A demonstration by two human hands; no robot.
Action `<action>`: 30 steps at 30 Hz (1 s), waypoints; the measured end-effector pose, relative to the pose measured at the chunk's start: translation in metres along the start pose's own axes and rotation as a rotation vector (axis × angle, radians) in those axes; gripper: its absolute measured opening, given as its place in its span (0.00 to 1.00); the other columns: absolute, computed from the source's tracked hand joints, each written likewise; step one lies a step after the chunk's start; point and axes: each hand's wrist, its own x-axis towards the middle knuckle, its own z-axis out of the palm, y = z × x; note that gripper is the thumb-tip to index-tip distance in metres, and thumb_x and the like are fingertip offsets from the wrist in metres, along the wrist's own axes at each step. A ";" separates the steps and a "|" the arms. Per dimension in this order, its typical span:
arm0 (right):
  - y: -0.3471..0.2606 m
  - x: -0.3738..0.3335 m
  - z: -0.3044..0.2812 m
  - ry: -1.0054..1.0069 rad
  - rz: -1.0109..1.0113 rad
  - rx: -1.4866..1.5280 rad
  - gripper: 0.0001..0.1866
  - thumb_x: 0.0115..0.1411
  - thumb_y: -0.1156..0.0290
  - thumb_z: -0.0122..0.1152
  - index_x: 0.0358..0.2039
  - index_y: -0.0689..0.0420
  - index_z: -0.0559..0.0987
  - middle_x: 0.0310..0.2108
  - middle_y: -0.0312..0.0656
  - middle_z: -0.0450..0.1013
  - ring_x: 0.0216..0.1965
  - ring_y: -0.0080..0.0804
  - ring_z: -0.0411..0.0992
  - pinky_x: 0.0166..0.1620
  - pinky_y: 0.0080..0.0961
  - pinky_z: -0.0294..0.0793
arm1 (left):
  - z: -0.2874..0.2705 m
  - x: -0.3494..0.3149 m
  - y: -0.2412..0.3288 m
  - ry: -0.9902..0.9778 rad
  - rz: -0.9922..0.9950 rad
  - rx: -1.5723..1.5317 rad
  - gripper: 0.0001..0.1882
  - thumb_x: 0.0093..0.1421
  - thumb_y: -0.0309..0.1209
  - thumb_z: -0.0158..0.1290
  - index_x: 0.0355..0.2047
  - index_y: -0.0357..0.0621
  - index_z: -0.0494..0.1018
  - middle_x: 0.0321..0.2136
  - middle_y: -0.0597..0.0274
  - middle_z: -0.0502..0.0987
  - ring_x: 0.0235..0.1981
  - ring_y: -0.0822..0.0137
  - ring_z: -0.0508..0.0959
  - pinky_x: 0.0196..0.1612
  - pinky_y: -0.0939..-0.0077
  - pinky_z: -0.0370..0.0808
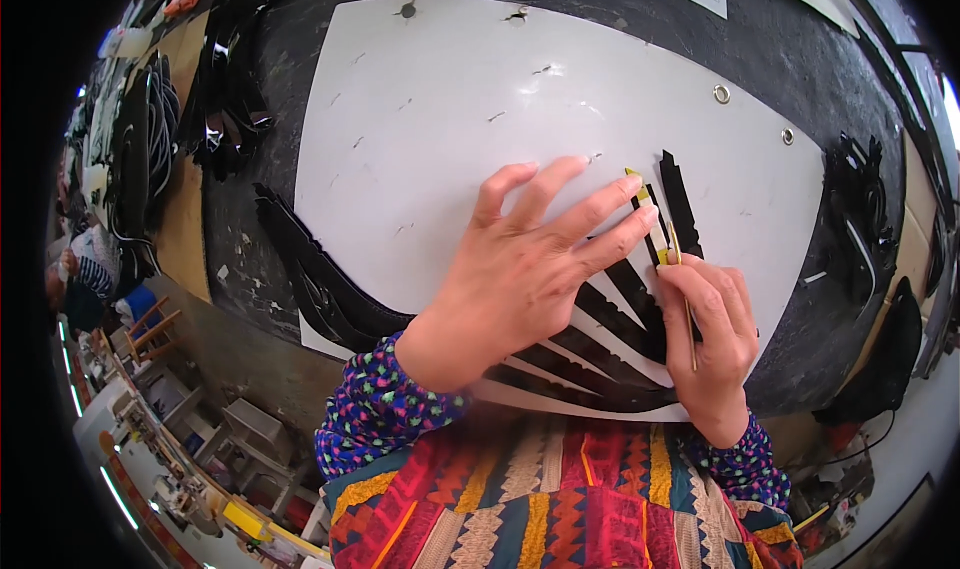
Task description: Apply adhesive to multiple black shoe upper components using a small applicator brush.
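My left hand [530, 269] is spread with the palm down. Its index and middle fingertips press on a narrow yellow-and-white strip [657, 237], which lies along a black strip with notched edges. Between the fingers of my right hand [718, 334] is a thin gold-coloured pen-like rod [693, 344], its upper end close beside the yellow strip. Other black notched strips [678, 194] fan out on the white board [400, 119] around and below my hands. The fingers partly cover several of them.
A stack of black curved pieces [335, 284] overlaps the board's left edge. Dark glossy pieces [222, 99] lie at the far left, and more black strips [865, 209] at the right. Metal eyelets [721, 94] sit in the board. A patterned apron [560, 489] covers my lap.
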 end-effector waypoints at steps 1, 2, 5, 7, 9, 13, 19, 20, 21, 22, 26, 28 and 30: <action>-0.001 0.004 -0.005 -0.018 0.009 0.016 0.15 0.53 0.88 0.63 0.42 0.65 0.80 0.37 0.48 0.77 0.34 0.42 0.74 0.37 0.32 0.74 | -0.001 0.000 0.000 -0.004 0.000 -0.006 0.31 0.56 0.22 0.49 0.60 0.66 0.72 0.62 0.78 0.68 0.62 0.64 0.62 0.63 0.63 0.54; -0.001 0.008 -0.010 -0.025 -0.004 0.011 0.15 0.53 0.88 0.63 0.42 0.65 0.80 0.37 0.48 0.77 0.34 0.42 0.74 0.37 0.32 0.74 | -0.001 -0.001 0.000 -0.012 0.005 -0.015 0.31 0.56 0.22 0.49 0.60 0.66 0.72 0.62 0.78 0.68 0.62 0.64 0.62 0.63 0.63 0.54; -0.001 0.024 -0.018 -0.009 0.060 0.114 0.07 0.64 0.84 0.57 0.42 0.67 0.79 0.36 0.46 0.77 0.32 0.32 0.74 0.35 0.24 0.74 | 0.001 -0.003 -0.001 -0.001 -0.004 -0.019 0.32 0.55 0.22 0.50 0.59 0.67 0.72 0.61 0.78 0.68 0.62 0.63 0.62 0.63 0.62 0.54; 0.003 0.031 -0.018 -0.043 0.155 0.303 0.06 0.67 0.81 0.55 0.42 0.67 0.78 0.34 0.44 0.76 0.31 0.28 0.74 0.34 0.21 0.73 | 0.001 -0.004 -0.001 0.009 -0.005 -0.016 0.32 0.55 0.21 0.51 0.59 0.67 0.72 0.62 0.78 0.68 0.62 0.63 0.62 0.63 0.62 0.54; 0.012 0.040 -0.009 -0.038 0.199 0.543 0.11 0.73 0.72 0.48 0.41 0.66 0.77 0.32 0.39 0.72 0.29 0.20 0.73 0.32 0.15 0.71 | 0.003 -0.003 -0.001 0.013 0.000 -0.015 0.33 0.54 0.21 0.51 0.59 0.67 0.72 0.62 0.77 0.68 0.62 0.63 0.62 0.63 0.62 0.54; 0.023 0.048 0.007 -0.022 0.175 0.576 0.11 0.73 0.72 0.49 0.40 0.66 0.76 0.32 0.39 0.72 0.26 0.20 0.72 0.29 0.15 0.70 | 0.004 -0.002 0.000 0.018 -0.004 -0.036 0.33 0.54 0.21 0.52 0.59 0.67 0.72 0.63 0.77 0.65 0.62 0.62 0.61 0.62 0.62 0.54; 0.027 0.050 0.014 -0.047 0.112 0.519 0.10 0.73 0.73 0.49 0.40 0.66 0.76 0.31 0.40 0.72 0.25 0.20 0.70 0.27 0.16 0.69 | 0.006 -0.003 -0.001 0.036 -0.014 -0.031 0.33 0.53 0.22 0.52 0.59 0.67 0.72 0.62 0.77 0.65 0.62 0.63 0.61 0.62 0.62 0.54; 0.027 0.051 0.015 -0.050 0.113 0.519 0.10 0.73 0.73 0.49 0.40 0.66 0.76 0.31 0.40 0.72 0.25 0.20 0.70 0.27 0.16 0.69 | 0.006 -0.003 -0.001 0.037 -0.011 -0.024 0.33 0.53 0.23 0.52 0.59 0.67 0.72 0.62 0.77 0.65 0.62 0.63 0.61 0.62 0.63 0.54; 0.026 0.052 0.015 -0.050 0.101 0.498 0.10 0.73 0.73 0.49 0.39 0.66 0.76 0.31 0.40 0.72 0.25 0.20 0.70 0.27 0.16 0.68 | 0.006 -0.003 -0.002 0.036 -0.013 -0.026 0.33 0.53 0.23 0.52 0.59 0.67 0.72 0.62 0.77 0.65 0.62 0.63 0.61 0.62 0.63 0.54; 0.026 0.053 0.016 -0.050 0.087 0.478 0.09 0.72 0.74 0.49 0.39 0.66 0.75 0.31 0.40 0.72 0.24 0.21 0.70 0.27 0.17 0.68 | 0.007 -0.003 -0.002 0.038 -0.014 -0.025 0.33 0.53 0.23 0.52 0.59 0.67 0.72 0.62 0.78 0.65 0.62 0.64 0.61 0.62 0.63 0.54; 0.026 0.054 0.017 -0.052 0.082 0.470 0.09 0.72 0.74 0.49 0.39 0.66 0.75 0.31 0.41 0.72 0.24 0.21 0.69 0.27 0.17 0.68 | 0.007 -0.004 -0.002 0.041 -0.016 -0.011 0.33 0.53 0.23 0.52 0.58 0.68 0.73 0.61 0.78 0.66 0.62 0.65 0.61 0.62 0.63 0.54; 0.026 0.052 0.015 -0.056 0.081 0.390 0.08 0.72 0.75 0.49 0.39 0.67 0.74 0.31 0.41 0.72 0.24 0.22 0.69 0.26 0.17 0.68 | 0.008 -0.004 -0.002 0.041 -0.018 -0.014 0.33 0.53 0.23 0.52 0.58 0.68 0.73 0.61 0.79 0.66 0.62 0.65 0.61 0.62 0.64 0.54; 0.026 0.051 0.017 -0.040 0.053 0.403 0.08 0.72 0.75 0.49 0.39 0.66 0.74 0.31 0.42 0.72 0.24 0.22 0.69 0.26 0.17 0.68 | 0.006 -0.004 -0.001 0.036 -0.024 -0.008 0.33 0.53 0.23 0.52 0.58 0.69 0.73 0.61 0.79 0.66 0.62 0.65 0.61 0.62 0.64 0.54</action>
